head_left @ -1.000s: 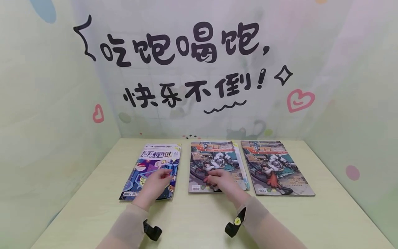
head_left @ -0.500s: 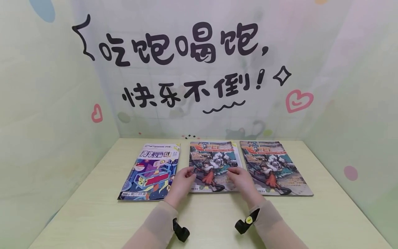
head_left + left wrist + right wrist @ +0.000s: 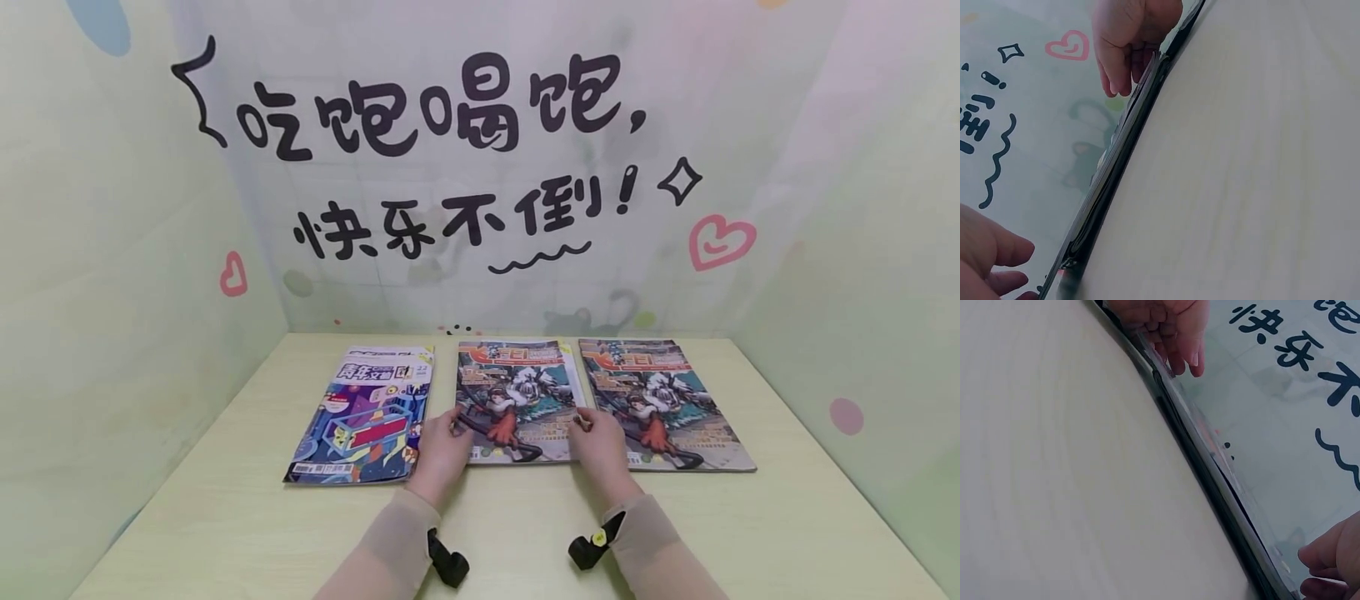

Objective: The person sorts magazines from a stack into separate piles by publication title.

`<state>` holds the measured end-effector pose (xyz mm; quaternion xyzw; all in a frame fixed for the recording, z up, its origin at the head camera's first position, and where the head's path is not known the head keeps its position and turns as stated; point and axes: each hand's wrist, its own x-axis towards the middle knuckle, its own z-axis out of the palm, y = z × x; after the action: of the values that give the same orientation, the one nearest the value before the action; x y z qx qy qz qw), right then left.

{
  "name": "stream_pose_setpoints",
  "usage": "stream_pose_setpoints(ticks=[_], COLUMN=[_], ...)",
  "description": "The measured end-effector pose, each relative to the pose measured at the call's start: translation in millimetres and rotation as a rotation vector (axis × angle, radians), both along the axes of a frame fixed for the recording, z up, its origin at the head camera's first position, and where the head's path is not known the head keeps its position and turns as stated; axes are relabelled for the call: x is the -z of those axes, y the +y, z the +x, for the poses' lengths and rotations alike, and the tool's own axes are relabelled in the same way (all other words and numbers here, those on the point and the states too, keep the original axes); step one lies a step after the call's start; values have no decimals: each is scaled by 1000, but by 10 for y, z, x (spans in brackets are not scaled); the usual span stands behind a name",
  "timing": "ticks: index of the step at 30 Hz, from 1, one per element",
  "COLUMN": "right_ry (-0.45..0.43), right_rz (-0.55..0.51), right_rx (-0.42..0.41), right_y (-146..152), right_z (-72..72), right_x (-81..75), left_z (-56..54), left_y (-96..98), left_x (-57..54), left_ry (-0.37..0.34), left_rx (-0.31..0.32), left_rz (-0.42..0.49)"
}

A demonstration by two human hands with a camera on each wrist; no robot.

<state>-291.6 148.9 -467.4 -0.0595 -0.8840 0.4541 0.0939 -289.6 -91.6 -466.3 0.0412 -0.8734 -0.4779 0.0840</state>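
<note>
Three magazines lie side by side on the table (image 3: 225, 533), near the back wall (image 3: 450, 275): the left magazine (image 3: 363, 412), the middle magazine (image 3: 517, 400), the right magazine (image 3: 660, 404). The left hand (image 3: 442, 450) sits at the middle magazine's left edge, the right hand (image 3: 600, 446) at its right edge.

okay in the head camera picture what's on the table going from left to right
Blue magazine → left hand → middle magazine → right hand → right magazine.
</note>
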Motion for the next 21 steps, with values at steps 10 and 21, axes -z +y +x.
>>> stream_pose_setpoints(ticks=[10, 21], right_ry=[65, 76], right_rz=[154, 132], right_rx=[21, 36], right_y=[-1, -25], right_z=[-5, 57], right_x=[143, 110], left_z=[10, 31], left_y=[-39, -26], left_x=[83, 105], left_ry=[-56, -97], left_rx=[37, 30], left_rz=[-12, 157])
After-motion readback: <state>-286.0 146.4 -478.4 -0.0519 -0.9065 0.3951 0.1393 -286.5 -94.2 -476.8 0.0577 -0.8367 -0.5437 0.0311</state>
